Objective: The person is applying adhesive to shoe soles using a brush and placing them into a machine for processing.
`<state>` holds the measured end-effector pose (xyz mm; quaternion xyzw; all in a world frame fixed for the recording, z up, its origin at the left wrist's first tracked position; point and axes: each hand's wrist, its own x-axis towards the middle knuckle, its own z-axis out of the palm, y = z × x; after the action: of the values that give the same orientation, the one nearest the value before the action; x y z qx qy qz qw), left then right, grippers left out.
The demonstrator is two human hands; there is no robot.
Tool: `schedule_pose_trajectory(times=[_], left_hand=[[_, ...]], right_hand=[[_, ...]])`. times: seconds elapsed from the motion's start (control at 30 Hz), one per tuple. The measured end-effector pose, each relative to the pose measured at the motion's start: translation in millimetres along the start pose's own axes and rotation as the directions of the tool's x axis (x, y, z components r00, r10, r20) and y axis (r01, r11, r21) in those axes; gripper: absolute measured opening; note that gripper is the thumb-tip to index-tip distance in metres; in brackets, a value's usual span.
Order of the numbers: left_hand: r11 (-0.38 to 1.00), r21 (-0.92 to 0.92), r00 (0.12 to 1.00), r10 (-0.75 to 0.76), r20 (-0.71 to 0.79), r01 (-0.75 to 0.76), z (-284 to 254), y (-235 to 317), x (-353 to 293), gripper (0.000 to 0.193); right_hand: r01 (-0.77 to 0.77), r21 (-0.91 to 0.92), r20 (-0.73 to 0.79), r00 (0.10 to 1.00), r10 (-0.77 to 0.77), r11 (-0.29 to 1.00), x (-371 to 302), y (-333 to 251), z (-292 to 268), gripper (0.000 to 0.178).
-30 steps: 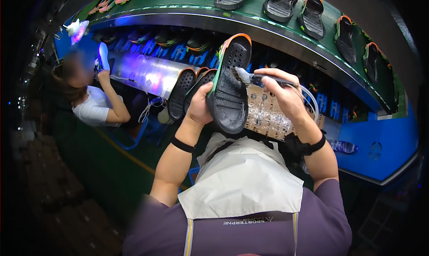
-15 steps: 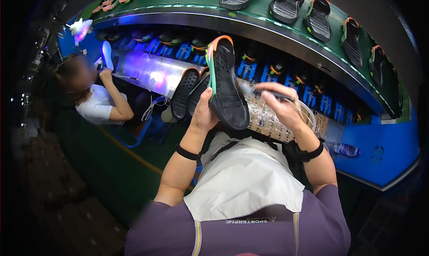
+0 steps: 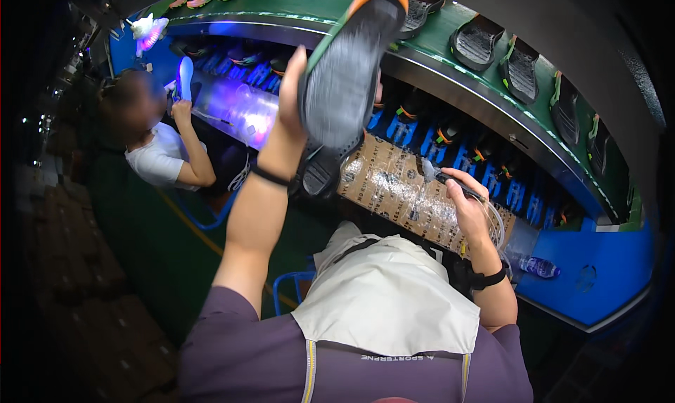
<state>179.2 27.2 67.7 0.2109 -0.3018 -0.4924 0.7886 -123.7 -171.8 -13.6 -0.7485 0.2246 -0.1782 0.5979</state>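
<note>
My left hand [image 3: 291,101] grips a black shoe sole [image 3: 343,76] with an orange and green rim. The sole is lifted in front of the conveyor edge, its inner side looking wet and shiny, slightly blurred. Low by the cardboard-covered bench, my right hand [image 3: 465,200] is closed around a brush [image 3: 430,171] with pale bristles and a thin tube trailing from it. Just under the raised sole, another black sole [image 3: 320,174] shows in part at the bench's left end.
A green conveyor [image 3: 450,18] carries several black soles along the far side. Below it stand several blue shoe holders [image 3: 402,127]. Cardboard [image 3: 397,185] covers the bench, and a plastic bottle [image 3: 540,267] lies at its right. At left, a co-worker [image 3: 162,153] holds up a sole under purple light.
My left hand has carried the sole up and away, toward the conveyor. My right hand with the brush has drawn back lower and to the right, apart from the sole.
</note>
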Motion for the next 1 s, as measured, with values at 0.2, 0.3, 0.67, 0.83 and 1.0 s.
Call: schedule_pose_trajectory(times=[0.2, 0.3, 0.67, 0.83, 1.0], left_hand=[[0.974, -0.08, 0.84, 0.139, -0.525, -0.211, -50, 15, 81, 0.078], [0.965, 0.244, 0.805, 0.07, -0.589, 0.095, -79, -46, 26, 0.061], [-0.517, 0.242, 0.478, 0.39, -0.787, 0.821, -172, -155, -188, 0.071], [-0.388, 0.45, 0.592, 0.452, -0.667, 0.804, -152, -148, -195, 0.07], [0.431, 0.596, 0.39, 0.478, -0.787, 0.677, -150, -122, -194, 0.059]], right_hand=[[0.03, -0.004, 0.02, 0.999, -0.03, 1.0, -4, 4, 5, 0.026], [0.007, -0.038, 0.018, 1.0, -0.006, 0.999, -10, 14, 2, 0.025], [-0.089, -0.066, 0.05, 0.994, 0.092, 0.994, -10, 29, 4, 0.026], [-0.111, -0.046, 0.114, 0.987, 0.115, 0.993, -1, 20, 16, 0.027], [-0.086, -0.083, 0.125, 0.987, 0.096, 0.993, 1, 20, 21, 0.027]])
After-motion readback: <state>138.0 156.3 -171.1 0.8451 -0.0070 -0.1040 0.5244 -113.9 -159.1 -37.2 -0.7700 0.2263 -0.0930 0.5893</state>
